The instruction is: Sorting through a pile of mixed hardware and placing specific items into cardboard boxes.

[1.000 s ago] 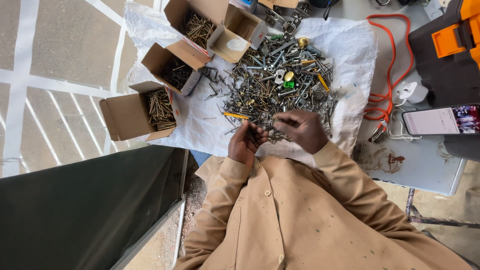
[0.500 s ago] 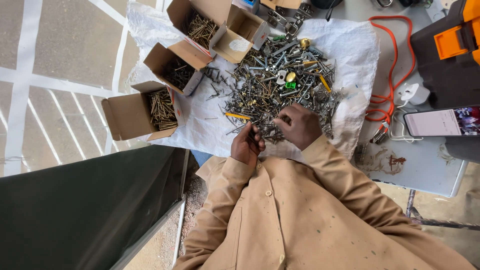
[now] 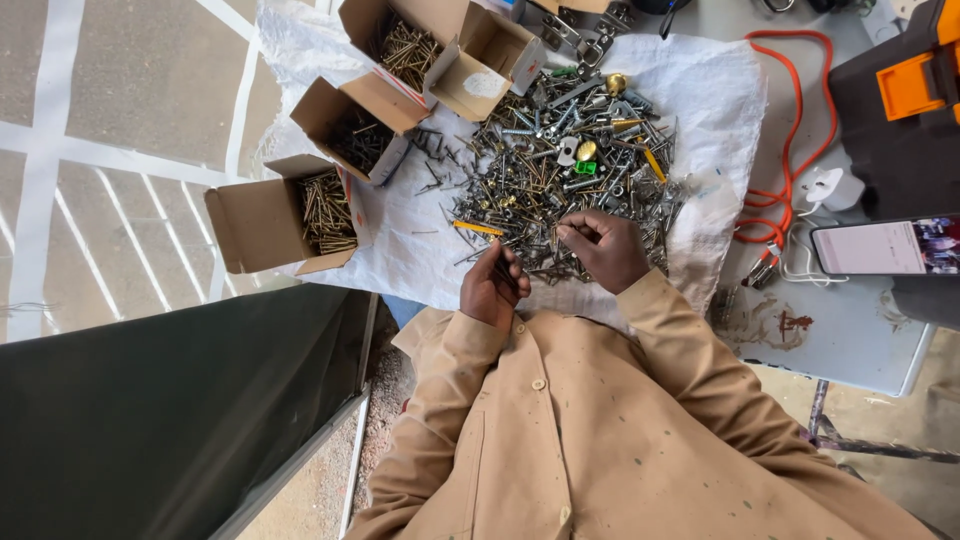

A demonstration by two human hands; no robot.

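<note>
open brown cardboard boxes [image 3: 300, 210], lit phone screen [image 3: 885, 246]

A person in a tan jacket [image 3: 600, 430] works over a white sheet [image 3: 400, 245] heaped with a pile of mixed screws and nails [image 3: 560, 170]. The right hand [image 3: 605, 245] rests on the pile's near edge, fingers pinching into it. The left hand [image 3: 490, 285] is cupped around a few dark screws. Three open cardboard boxes [image 3: 300, 210] of fasteners stand along the sheet's left side.
</note>
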